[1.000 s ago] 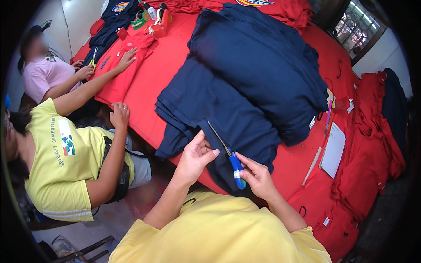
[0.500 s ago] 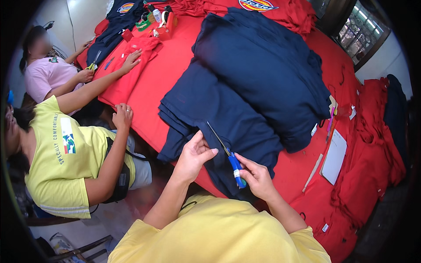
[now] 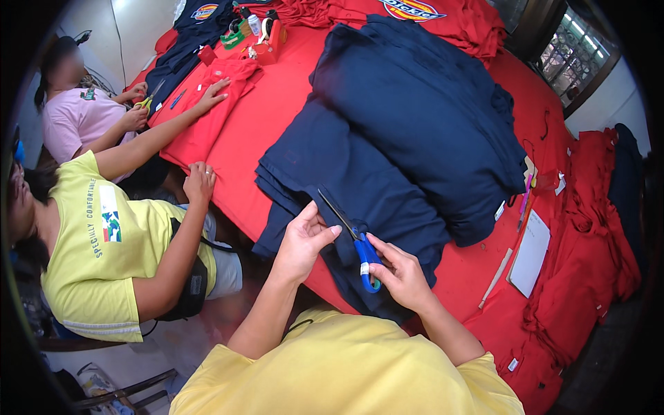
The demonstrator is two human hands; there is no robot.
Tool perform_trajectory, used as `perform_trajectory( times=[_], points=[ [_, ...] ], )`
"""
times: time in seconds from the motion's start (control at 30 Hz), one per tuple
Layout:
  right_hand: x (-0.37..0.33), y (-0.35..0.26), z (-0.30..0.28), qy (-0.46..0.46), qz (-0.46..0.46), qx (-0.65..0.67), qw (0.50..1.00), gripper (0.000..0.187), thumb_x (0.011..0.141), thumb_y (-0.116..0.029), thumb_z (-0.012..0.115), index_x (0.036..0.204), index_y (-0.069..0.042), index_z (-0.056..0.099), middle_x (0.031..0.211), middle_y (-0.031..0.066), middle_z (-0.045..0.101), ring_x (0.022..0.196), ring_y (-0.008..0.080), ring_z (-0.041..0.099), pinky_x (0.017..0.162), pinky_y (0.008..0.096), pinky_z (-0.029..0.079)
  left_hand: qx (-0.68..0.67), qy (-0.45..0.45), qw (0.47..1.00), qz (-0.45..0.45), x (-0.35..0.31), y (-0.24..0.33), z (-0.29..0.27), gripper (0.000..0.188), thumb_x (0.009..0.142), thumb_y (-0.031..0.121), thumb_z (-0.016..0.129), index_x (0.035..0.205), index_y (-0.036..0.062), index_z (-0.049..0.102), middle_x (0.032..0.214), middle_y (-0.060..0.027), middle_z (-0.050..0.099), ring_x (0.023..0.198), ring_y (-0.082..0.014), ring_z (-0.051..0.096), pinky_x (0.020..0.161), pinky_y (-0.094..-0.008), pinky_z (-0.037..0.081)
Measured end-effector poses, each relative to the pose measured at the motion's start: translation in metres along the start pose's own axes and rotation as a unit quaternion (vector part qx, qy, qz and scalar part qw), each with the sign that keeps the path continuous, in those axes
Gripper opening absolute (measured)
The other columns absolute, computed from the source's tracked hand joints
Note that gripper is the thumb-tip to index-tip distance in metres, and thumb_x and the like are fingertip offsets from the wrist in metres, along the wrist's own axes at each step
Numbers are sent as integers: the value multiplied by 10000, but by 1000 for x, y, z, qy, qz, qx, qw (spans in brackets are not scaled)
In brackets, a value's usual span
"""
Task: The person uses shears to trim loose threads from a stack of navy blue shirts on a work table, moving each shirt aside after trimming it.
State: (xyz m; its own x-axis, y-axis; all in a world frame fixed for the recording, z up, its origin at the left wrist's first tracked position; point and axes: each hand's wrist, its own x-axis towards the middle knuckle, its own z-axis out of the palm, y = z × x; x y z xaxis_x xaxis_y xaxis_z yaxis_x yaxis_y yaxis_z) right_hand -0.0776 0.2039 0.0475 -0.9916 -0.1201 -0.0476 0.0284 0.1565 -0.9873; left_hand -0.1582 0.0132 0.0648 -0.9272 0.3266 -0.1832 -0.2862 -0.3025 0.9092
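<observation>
My right hand [image 3: 403, 274] grips a pair of scissors [image 3: 369, 261] by its blue handles, the dark blades pointing up and to the left over navy cloth. My left hand [image 3: 303, 242] is beside the blade tips, palm turned inward. Its thumb stands apart from half-curled fingers, and nothing shows clearly between them. Under both hands lies a folded navy garment [image 3: 332, 155], its near edge hanging over the table's front. A thicker navy garment pile [image 3: 422, 104] rests behind and to the right.
On the left, a person in a yellow shirt [image 3: 131, 242] leans on a red garment [image 3: 221, 90]; beyond, another person holds yellow-handled scissors [image 3: 144, 104]. A tape dispenser [image 3: 271, 41] stands at the back of the red-covered table. White paper [image 3: 529, 252] and red garments [image 3: 581, 277] lie right.
The scissors in my right hand have shifted slightly left and up. My left hand stays almost in place beside the blades. The whole view has shifted a little.
</observation>
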Motion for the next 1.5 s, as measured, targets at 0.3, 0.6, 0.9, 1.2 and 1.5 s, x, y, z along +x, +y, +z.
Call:
perform_trajectory(
  times=[0.3,0.6,0.9,1.2,1.5],
  points=[
    [6,-1,-2,-15,-21,-54,998,467,889,-51,595,1343,-6,492,965,92,610,781,124,595,753,253,488,4,22,999,34,16,-7,-21,340,890,-18,547,1229,-40,532,1113,-58,617,986,-121,582,902,-275,443],
    [28,15,-2,-16,28,28,999,458,885,-63,603,1332,-28,509,959,128,626,774,179,614,757,290,495,-31,27,999,18,20,2,-19,396,859,-51,565,1250,-3,523,1068,-31,597,907,-79,559,807,-222,440],
    [47,8,4,-11,-57,-8,998,511,860,-122,671,1331,-15,505,1007,134,627,845,170,612,764,297,491,-5,19,1000,17,32,9,-26,397,855,-58,563,1244,14,531,1059,-36,607,895,-77,567,800,-226,455],
    [53,16,6,-30,53,32,998,475,891,-93,625,1339,-9,492,1139,140,607,970,171,625,844,279,496,-105,69,991,35,50,12,-34,195,893,-8,566,1085,-5,603,1004,-27,621,878,-95,578,789,-251,462],
    [80,6,9,102,-43,126,986,583,799,68,611,1346,-7,423,1089,124,582,1051,172,576,893,298,483,-62,20,994,-90,34,-27,-21,304,868,-3,610,1158,46,537,1017,-66,639,914,-158,647,781,-311,564]
  ],
)
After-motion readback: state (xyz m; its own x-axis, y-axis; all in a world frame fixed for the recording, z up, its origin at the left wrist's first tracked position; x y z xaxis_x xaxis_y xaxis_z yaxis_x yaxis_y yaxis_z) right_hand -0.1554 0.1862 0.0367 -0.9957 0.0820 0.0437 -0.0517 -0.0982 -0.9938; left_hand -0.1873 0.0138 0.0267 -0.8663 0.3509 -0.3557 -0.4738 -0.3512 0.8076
